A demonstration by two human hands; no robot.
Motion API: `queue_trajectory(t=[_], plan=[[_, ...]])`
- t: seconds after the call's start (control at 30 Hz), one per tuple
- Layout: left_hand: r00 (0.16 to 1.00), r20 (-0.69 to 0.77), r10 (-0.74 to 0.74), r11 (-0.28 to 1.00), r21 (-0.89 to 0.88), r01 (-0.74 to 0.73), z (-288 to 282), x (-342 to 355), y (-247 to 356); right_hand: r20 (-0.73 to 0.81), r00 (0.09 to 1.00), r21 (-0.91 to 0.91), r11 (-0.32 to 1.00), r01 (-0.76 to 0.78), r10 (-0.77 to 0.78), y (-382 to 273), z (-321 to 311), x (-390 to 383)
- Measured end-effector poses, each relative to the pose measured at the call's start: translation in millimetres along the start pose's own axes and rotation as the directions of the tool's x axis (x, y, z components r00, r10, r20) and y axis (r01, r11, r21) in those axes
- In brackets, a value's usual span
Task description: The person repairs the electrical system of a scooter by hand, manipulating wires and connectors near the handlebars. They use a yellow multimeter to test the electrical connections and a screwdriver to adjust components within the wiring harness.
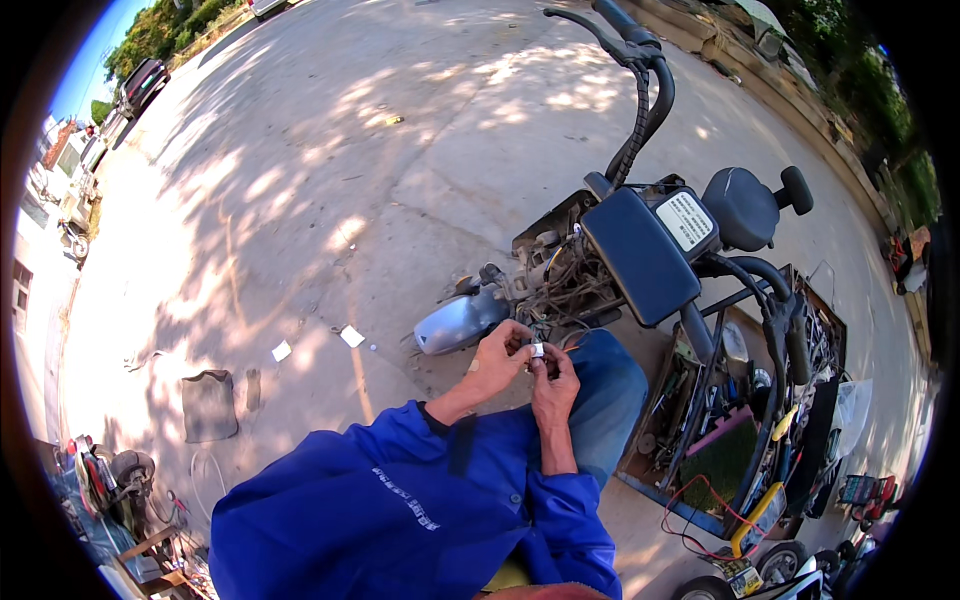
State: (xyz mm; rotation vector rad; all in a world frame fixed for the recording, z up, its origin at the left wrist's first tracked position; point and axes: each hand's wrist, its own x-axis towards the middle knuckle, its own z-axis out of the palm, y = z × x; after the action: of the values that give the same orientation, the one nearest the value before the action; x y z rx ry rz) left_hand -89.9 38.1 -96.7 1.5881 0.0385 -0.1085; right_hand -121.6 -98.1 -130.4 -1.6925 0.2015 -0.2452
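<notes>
While the left hand (499,362) and the right hand (556,398) hold a small white piece (537,350) between them in a narrow pinch, beside the blue-trousered knee (606,385) and near the exposed wiring (562,278), steady work probably calls for a braced posture, light pressure, and one hand kept still while the other adjusts.

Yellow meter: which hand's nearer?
Right. The right hand is up and left of the yellow meter in the picture; the left hand is farther left.

White piece (537,350) partly behind fingers (561,364).
</notes>
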Motion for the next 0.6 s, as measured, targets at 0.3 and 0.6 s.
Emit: queue_trajectory(t=[0.3, 0.6], plan=[[0.997, 0.075, 0.029, 0.996, 0.08, -0.035, -3.0, 5.4, 4.0, -0.025, 0.998, -0.021, 0.998, -0.063, 0.063, -8.2, -1.3, 1.1], [0.996, 0.082, -0.041, 0.998, -0.044, 0.044, -3.4, 6.1, -2.4, -0.062, 0.998, -0.038, 0.999, -0.019, 0.016, -4.1, -0.2, 1.7]])
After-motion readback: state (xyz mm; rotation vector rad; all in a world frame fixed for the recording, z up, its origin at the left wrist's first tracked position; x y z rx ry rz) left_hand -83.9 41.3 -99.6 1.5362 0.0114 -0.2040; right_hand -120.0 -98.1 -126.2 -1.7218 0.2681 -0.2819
